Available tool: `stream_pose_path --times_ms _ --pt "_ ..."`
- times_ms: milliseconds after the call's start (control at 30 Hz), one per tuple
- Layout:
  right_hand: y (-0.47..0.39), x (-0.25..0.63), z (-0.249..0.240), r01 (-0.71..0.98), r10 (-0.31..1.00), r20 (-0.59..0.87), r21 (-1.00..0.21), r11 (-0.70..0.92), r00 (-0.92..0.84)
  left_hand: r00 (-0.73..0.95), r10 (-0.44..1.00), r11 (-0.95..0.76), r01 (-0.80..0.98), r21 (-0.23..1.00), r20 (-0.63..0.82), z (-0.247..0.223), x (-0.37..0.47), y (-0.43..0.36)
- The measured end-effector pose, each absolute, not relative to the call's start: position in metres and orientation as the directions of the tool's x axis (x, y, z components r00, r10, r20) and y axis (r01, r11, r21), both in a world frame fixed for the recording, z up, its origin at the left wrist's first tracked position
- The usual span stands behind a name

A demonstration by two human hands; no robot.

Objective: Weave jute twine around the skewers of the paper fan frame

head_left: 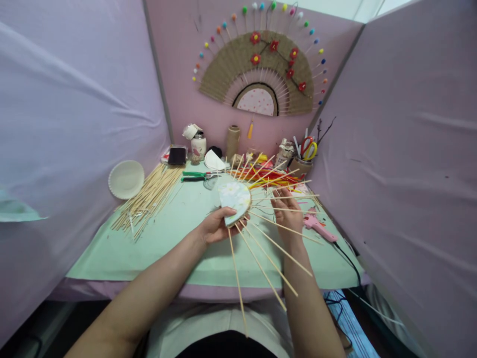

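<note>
Wore black top (227,345) at the bottom edge, with pale cloth (208,320) over the lap just past it. Held half-disc (231,191) in left hand (218,226), above desk (112,258), near mid-view. Pinched its lower corner: thumb on the floral face, other fingers underneath. Fanned sticks (238,283) out from its curved edge, from the far side round to the lap; crossed the right forearm with several. Had right hand (288,213) raised among the sticks, fingers bent and close together; could not tell if pinching one.

Saw pink glue gun (319,224) lying just right of right hand, cord (347,259) running off the near right side. Spotted red and yellow pipe cleaners (244,174) beyond the hands, partly behind the sticks. Found green-handled pliers (194,175) left of those. Noted loose sticks (149,199) heaped at desk left, white plate (125,179) tilted up just beside.

Logged along the back, left to right: black pad (177,155), jar (198,147), brown roll (233,141), cup (301,167) with red and yellow scissors (313,150). Marked big brown fan (231,62) on the back wall, with red flowers, pompom tips and yellow tassel (250,131) hanging below.
</note>
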State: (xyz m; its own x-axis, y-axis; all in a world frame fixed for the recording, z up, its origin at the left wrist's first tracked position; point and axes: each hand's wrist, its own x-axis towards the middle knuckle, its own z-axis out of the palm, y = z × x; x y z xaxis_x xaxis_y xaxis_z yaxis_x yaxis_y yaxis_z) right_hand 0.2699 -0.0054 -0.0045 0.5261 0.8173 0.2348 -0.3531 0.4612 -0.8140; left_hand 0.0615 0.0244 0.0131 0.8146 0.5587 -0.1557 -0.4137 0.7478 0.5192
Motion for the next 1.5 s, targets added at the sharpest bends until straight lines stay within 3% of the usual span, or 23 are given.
stream_pose_path --times_ms 200,667,933,1300,1500 --pt "-0.006 0.255 -0.009 -0.106 0.828 0.364 -0.889 0.445 0.427 0.899 0.435 0.778 -0.344 0.526 -0.055 0.006 0.065 0.015" --pt "-0.005 0.254 -0.008 -0.052 0.786 0.331 -0.908 0.416 0.523 0.887 0.458 0.796 -0.381 0.471 -0.055 0.013 0.066 0.014" --pt "-0.007 0.255 -0.005 -0.189 0.791 0.34 -0.852 0.488 0.508 0.88 0.47 0.806 -0.396 0.44 -0.069 0.02 0.062 0.011" --pt "-0.015 0.257 0.008 -0.39 0.794 0.245 -0.766 0.51 0.557 0.859 0.512 0.807 -0.485 0.338 0.01 0.024 0.061 0.012" --pt "-0.016 0.276 0.008 -0.558 0.804 0.218 -0.62 0.551 0.553 0.807 0.588 0.784 -0.552 0.284 -0.057 0.026 0.062 0.015"
